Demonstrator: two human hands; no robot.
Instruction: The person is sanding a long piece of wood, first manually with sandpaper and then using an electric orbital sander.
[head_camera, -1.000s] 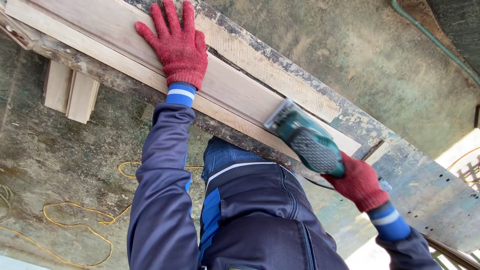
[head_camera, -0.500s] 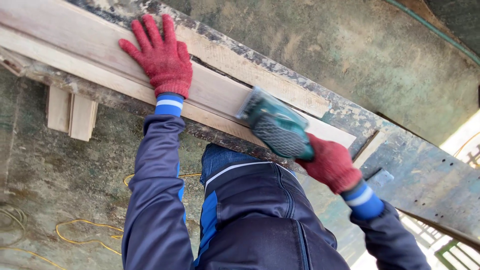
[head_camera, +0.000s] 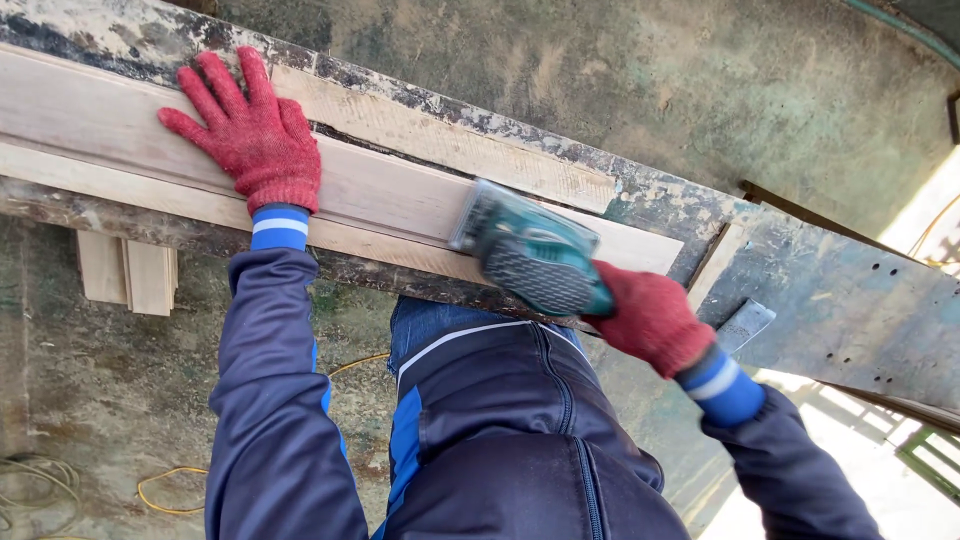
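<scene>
sander (head_camera: 532, 255) clenched in right hand (head_camera: 650, 318); left hand (head_camera: 250, 135) spread flat on plank (head_camera: 390, 195).

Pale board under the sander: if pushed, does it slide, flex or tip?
The board is probably stiff: long, thick, lying flat along the bench. It might slide, since its face looks smooth and only the left hand pins it. Tipping seems unlikely.

Worn, paint-flecked workbench (head_camera: 830, 300) running slantwise, pale wooden plank (head_camera: 380, 195) lying flat along it, rougher board (head_camera: 450, 140) just beside it on the far side, short offcuts (head_camera: 130, 275) resting below the near edge (support hidden), stained concrete floor (head_camera: 90, 390) beneath, yellow cable (head_camera: 165, 485) on it.
</scene>
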